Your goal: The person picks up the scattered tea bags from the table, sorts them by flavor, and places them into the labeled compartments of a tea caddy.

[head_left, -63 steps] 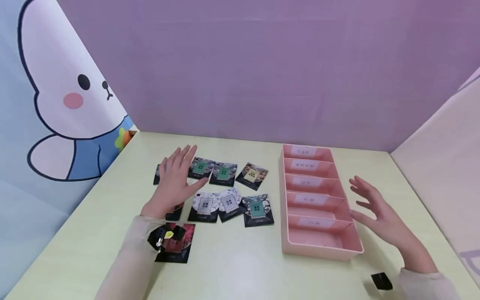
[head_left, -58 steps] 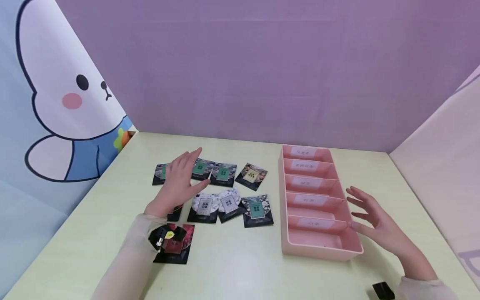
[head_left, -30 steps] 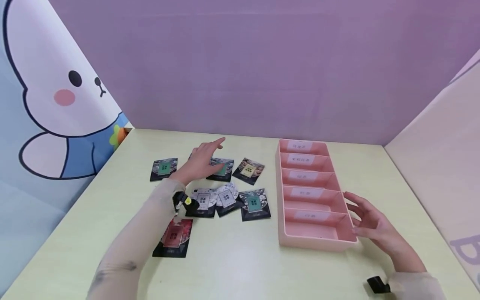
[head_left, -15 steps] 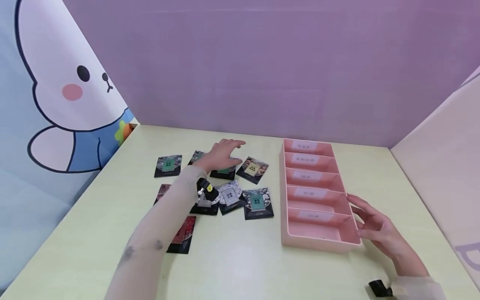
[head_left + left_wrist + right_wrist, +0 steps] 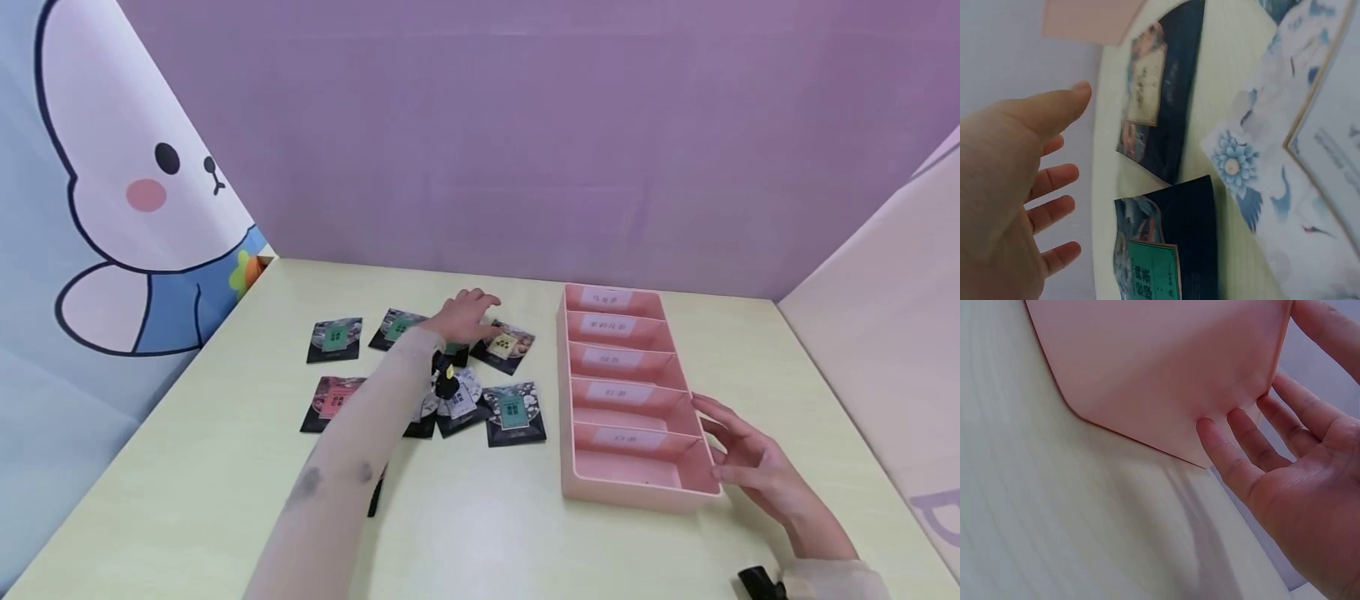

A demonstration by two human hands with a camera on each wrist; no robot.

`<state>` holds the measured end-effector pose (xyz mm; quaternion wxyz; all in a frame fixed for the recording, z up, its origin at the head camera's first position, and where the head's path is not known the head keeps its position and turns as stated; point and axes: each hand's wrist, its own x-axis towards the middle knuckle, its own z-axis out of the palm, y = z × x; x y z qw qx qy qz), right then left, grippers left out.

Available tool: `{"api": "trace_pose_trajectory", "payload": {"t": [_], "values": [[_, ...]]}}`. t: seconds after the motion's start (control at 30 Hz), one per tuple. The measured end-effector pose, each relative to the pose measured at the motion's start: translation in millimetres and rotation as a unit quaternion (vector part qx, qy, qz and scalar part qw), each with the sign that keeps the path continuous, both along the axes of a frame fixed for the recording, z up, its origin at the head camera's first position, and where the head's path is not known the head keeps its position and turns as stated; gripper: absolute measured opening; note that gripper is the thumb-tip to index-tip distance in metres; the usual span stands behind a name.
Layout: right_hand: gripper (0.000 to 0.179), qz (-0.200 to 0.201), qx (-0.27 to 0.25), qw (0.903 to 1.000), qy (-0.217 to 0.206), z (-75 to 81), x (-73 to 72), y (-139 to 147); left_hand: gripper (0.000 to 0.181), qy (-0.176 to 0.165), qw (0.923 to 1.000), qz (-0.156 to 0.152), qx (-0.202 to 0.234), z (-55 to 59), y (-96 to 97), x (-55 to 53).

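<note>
My left hand (image 5: pixel 465 318) hovers over the back row of tea packets, fingers extended and apart, holding nothing. Just beyond its thumb lies a black tea packet with a yellow label (image 5: pixel 506 350). In the left wrist view a green-label packet (image 5: pixel 1196 240) lies beside it, and a white floral packet (image 5: pixel 1260 181) shows large at the right. My right hand (image 5: pixel 761 467) is at the right side of a pink divided box (image 5: pixel 637 498). Its fingertips (image 5: pixel 1205 427) rest against the box's outer wall, the fingers loosely bent.
More packets lie flat on the pale table: green-label ones (image 5: pixel 335 340) at the back, a red one (image 5: pixel 318 412) at left, and a jasmine-patterned green-label one (image 5: pixel 516 414) near the box. My left forearm covers most of another red packet. A purple cloth (image 5: pixel 480 150) hangs behind.
My left hand has travelled right along the back row, from the left packets to the yellow-label one. My right hand has moved down and in against the box's side.
</note>
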<state>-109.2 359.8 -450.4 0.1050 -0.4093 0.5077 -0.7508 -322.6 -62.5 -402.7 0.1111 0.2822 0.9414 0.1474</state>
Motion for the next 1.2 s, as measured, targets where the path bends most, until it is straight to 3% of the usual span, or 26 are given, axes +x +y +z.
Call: {"api": "trace_pose_trajectory", "payload": {"t": [0.23, 0.3, 0.63, 0.8, 0.93, 1.07, 1.2], "values": [[0.074, 0.002, 0.001, 1.0000, 0.004, 1.7, 0.7, 0, 0.062, -0.076, 0.9960, 0.016, -0.043, -4.5, 6.0, -7.6], [0.074, 0.000, 0.001, 1.0000, 0.004, 1.6, 0.8, 0, 0.061, -0.083, 0.9949, 0.019, -0.055, -6.7, 6.6, -9.3], [0.074, -0.007, 0.004, 1.0000, 0.004, 2.2, 1.7, 0, 0.041, -0.056, 0.9977, 0.033, -0.019, -10.7, 10.0, -11.6], [0.074, -0.007, 0.004, 1.0000, -0.002, 1.7, 2.3, -1, 0.015, -0.036, 0.9966, 0.039, 0.064, -19.6, 4.2, -18.0], [0.074, -0.011, 0.010, 0.9999, -0.003, 2.2, 2.4, -1, 0.007, -0.042, 0.9849, 0.055, 0.159, -22.3, -4.4, -19.5], [0.075, -0.015, 0.013, 0.9998, -0.002, 2.5, 2.4, 0, 0.005, -0.053, 0.9662, 0.091, 0.235, -19.6, -14.2, -20.0], [0.075, -0.016, 0.013, 0.9998, 0.002, 2.4, 2.7, 0, 0.006, -0.082, 0.9474, 0.105, 0.291, -15.9, -20.8, -19.5]]}}
